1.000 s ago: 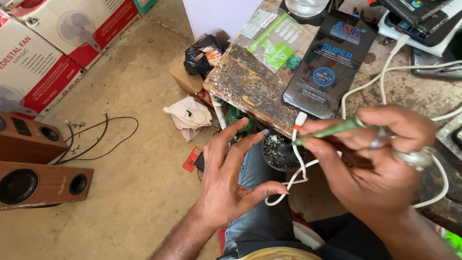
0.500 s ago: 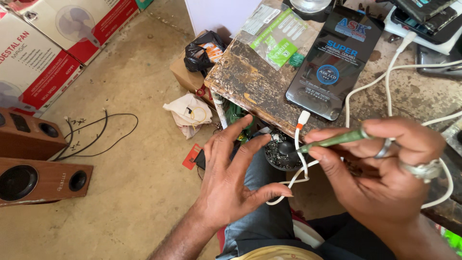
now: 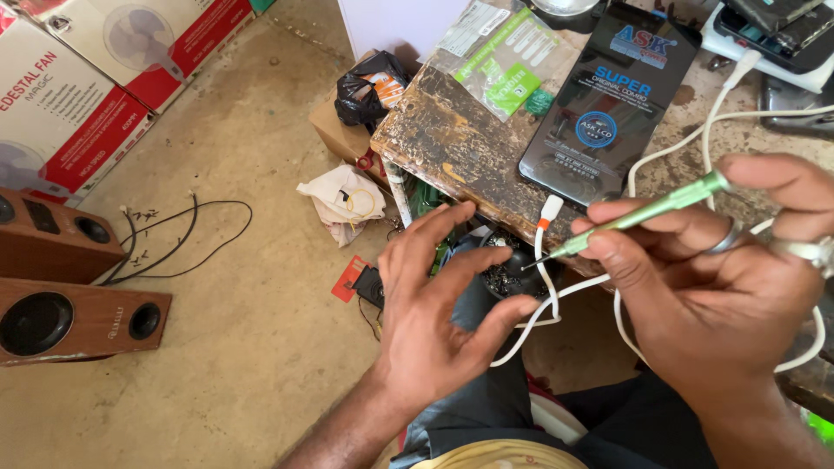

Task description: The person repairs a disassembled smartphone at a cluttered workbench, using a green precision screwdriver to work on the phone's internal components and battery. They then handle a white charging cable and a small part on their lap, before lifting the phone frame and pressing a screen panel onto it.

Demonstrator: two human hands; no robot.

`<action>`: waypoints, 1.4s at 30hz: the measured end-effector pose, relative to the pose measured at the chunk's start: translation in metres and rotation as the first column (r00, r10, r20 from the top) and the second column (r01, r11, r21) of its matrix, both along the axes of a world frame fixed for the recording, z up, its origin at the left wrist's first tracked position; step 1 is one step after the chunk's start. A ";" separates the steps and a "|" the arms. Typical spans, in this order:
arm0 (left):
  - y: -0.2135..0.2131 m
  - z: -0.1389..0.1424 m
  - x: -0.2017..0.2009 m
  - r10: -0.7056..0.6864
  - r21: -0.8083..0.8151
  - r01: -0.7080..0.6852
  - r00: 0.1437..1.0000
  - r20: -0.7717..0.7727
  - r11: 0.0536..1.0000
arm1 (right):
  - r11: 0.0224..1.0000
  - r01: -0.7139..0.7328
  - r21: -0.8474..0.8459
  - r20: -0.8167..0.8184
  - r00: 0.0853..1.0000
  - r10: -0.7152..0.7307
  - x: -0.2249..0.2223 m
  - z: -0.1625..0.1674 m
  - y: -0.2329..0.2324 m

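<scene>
Two hands work over the person's lap at the edge of a worn workbench (image 3: pixel 452 148). The right hand (image 3: pixel 721 295) is closed round one green screwdriver (image 3: pixel 643 214), pinched between thumb and fingers. The tool's long axis runs from upper right, near the forefinger, down to lower left, and its thin metal tip ends just beside the small round dark part (image 3: pixel 508 269) in the lap. The left hand (image 3: pixel 434 321) is spread open, fingers fanned, thumb bent in toward that part; whether it grips anything is hard to tell, though one white cable (image 3: pixel 543 252) crosses by its thumb. The cable's plug end, with an orange band, hangs just above the screwdriver tip, and the rest loops back up over the bench. The part lies right of the left hand's fingers and left of the right hand, between the two; the screwdriver tip is nearer to it than any fingertip.

On the bench lie one dark phone-screen box (image 3: pixel 608 113) and one clear packet with green card (image 3: pixel 499 52). On the floor to the left stand two wooden speakers (image 3: pixel 61 313), two fan cartons (image 3: pixel 95 95), one loose black wire (image 3: pixel 182 243) and a crumpled cloth (image 3: pixel 339 200).
</scene>
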State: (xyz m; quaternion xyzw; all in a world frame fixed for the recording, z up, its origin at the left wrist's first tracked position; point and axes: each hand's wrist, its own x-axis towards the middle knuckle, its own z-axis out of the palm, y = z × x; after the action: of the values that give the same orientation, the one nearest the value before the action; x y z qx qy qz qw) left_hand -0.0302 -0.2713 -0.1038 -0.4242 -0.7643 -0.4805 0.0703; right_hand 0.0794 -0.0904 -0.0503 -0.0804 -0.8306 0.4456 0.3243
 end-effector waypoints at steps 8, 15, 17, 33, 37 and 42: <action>0.015 0.007 0.004 0.084 0.068 -0.086 0.996 0.036 0.994 | 1.000 -0.027 -0.009 -0.024 0.999 0.026 -0.001 0.000 0.007; 0.014 0.002 0.007 0.075 0.100 -0.082 0.994 0.077 0.992 | 0.998 0.064 -0.005 -0.030 0.997 -0.064 -0.003 0.002 0.004; 0.013 0.001 0.006 0.061 0.108 -0.076 0.989 0.134 0.991 | 0.995 0.088 -0.056 -0.051 0.995 -0.091 -0.002 0.002 0.003; -0.004 0.006 0.001 0.086 -0.191 -0.145 0.955 -0.285 0.971 | 0.988 0.124 -0.091 -0.083 0.988 -0.131 -0.004 -0.001 -0.006; -0.002 0.004 0.001 0.018 -0.195 -0.072 0.963 -0.269 0.978 | 0.988 0.125 -0.089 -0.082 0.988 -0.132 -0.006 0.004 -0.005; -0.007 0.002 0.009 -0.084 -0.169 0.049 0.975 -0.208 0.984 | 0.981 0.169 -0.094 -0.024 0.985 -0.172 -0.004 0.005 -0.007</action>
State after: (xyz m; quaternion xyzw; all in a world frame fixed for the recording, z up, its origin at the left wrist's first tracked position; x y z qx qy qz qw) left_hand -0.0214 -0.2781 -0.1016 -0.5031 -0.7745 -0.3699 0.1011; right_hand 0.0754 -0.0971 -0.0452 -0.1591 -0.7940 0.4552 0.3703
